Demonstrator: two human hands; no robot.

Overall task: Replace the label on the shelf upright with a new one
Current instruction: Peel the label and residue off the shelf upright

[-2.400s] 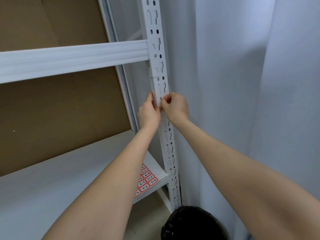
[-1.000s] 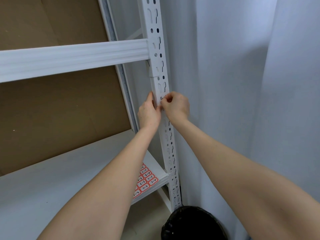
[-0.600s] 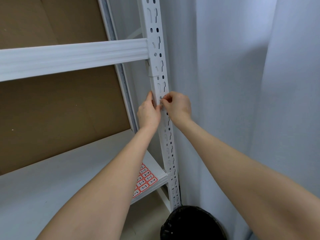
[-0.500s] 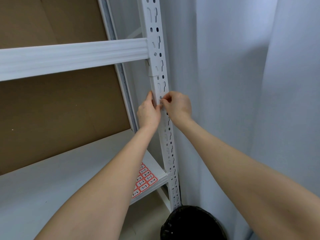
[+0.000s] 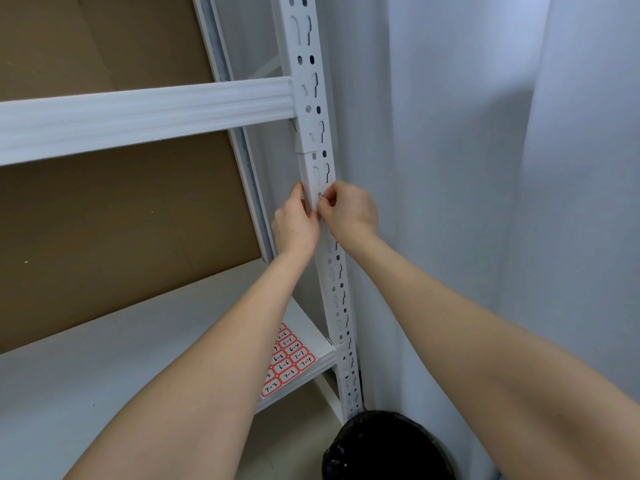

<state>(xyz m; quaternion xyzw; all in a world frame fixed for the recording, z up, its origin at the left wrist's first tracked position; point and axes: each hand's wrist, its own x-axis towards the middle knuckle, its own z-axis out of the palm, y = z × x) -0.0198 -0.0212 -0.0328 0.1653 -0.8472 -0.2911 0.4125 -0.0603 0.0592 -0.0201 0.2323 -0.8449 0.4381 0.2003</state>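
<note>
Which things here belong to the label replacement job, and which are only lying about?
In use: shelf upright, held by left hand; label, hidden under the fingers of the right hand; sheet of numbered labels on the lower shelf.
Lying about: black bin, cardboard back panel, white curtain.

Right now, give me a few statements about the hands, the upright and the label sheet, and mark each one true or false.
1. The left hand and the right hand are both at the shelf upright. True.
2. The left hand holds the sheet of labels. False: the sheet lies on the lower shelf, near its right end.
3. A black bin stands by the upright's foot. True.
4. The labels on the sheet have blue borders. False: they are red.
5. The right hand hangs idle, away from the shelf. False: its curled fingers are at the upright's face.
</note>
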